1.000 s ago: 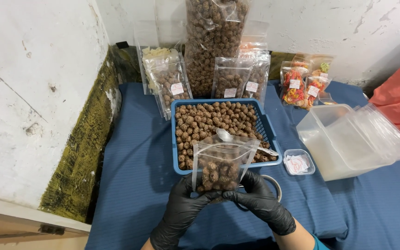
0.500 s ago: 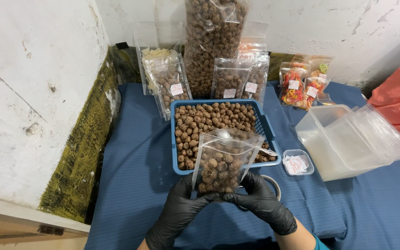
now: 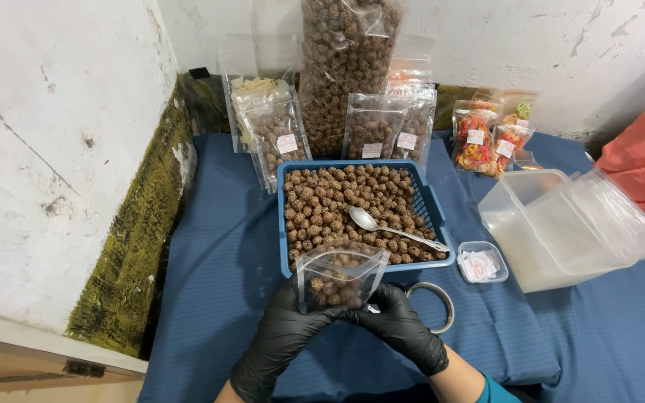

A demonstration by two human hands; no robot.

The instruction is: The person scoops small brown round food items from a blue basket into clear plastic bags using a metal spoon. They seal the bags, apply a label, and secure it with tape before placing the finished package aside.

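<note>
pouch (image 3: 339, 275) lowered, both hands at blue basket (image 3: 287, 224) edge.

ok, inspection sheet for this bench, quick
Surface: blue cloth over the table.
Job's things: clear pouch partly filled with brown balls, top open; blue basket of balls with spoon on top.
Clutter: filled pouches at the wall, clear tub, small dish, ring.
Grippers: left hand and right hand, black gloves, both holding the pouch.
Cables: nothing seen.
Surroundings: stained white wall.
</note>
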